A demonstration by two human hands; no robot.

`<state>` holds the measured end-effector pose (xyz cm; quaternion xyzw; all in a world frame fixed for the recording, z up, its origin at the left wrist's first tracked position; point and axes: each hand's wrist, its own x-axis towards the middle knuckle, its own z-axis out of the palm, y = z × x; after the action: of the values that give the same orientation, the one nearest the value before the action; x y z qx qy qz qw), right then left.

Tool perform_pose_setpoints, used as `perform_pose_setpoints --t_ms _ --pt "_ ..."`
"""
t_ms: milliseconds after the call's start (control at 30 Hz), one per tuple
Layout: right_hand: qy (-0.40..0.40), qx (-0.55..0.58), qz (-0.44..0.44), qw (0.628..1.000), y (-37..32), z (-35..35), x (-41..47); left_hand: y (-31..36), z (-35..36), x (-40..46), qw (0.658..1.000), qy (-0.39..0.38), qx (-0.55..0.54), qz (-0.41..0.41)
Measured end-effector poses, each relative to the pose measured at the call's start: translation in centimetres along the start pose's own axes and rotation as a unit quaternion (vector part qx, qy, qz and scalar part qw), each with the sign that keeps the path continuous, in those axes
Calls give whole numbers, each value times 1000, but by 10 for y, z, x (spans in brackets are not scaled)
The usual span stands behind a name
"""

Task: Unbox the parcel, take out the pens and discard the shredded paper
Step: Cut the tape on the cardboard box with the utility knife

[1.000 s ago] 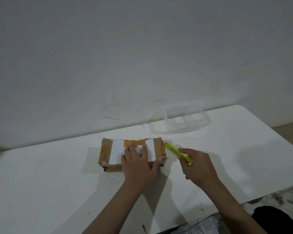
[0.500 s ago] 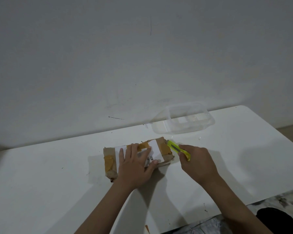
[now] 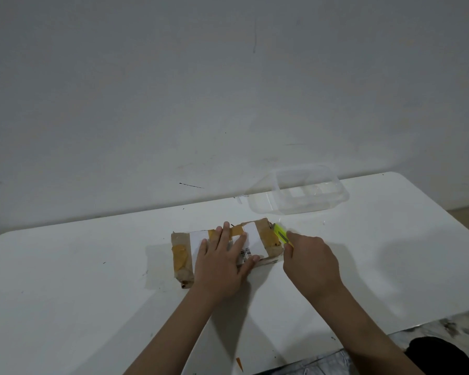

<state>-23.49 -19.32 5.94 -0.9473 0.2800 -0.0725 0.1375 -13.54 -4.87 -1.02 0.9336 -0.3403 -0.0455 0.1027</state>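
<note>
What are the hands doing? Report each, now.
Left hand: open, pressing flat on the parcel.
Right hand: gripping the yellow cutter at the parcel's right end.

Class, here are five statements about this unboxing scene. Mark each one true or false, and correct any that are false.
1. The left hand lies flat on top of the parcel. True.
2. The right hand holds a red pair of scissors. False: it grips a yellow-green utility knife.
3. The knife's tip is at the parcel's right end. True.
4. The clear plastic container stands on top of the parcel. False: it sits apart on the white table, near the wall.
5. Pens lie beside the parcel. False: no pens are visible.
</note>
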Motion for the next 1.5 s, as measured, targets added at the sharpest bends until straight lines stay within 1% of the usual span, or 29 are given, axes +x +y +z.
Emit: perform_pose_setpoints --t_ms 267,400,600,767,1000,1133,1300,1500 --pt "-46 -12 -4 999 -11 -7 1 1 -1 2 1000 -4 12 -4" --pt "-57 -30 -9 998 -12 -14 3 1 -2 3 1000 -7 21 -8" --pt "-84 -66 -63 992 -28 -26 2 1 0 5 1000 -7 14 -17" --pt "-94 -79 -52 991 -19 -24 3 3 -1 5 1000 -13 13 -24" --pt "-81 -88 -78 990 -23 -21 3 1 -2 5 1000 -17 4 -16" --pt "-81 -81 -71 991 -17 -16 1 3 -2 3 1000 -12 4 -23" --pt "-76 -81 -72 991 -13 -18 -7 4 -4 6 999 -25 1 -32" --pt "-72 -71 -70 992 -13 -16 -6 1 -3 5 999 -26 2 -23"
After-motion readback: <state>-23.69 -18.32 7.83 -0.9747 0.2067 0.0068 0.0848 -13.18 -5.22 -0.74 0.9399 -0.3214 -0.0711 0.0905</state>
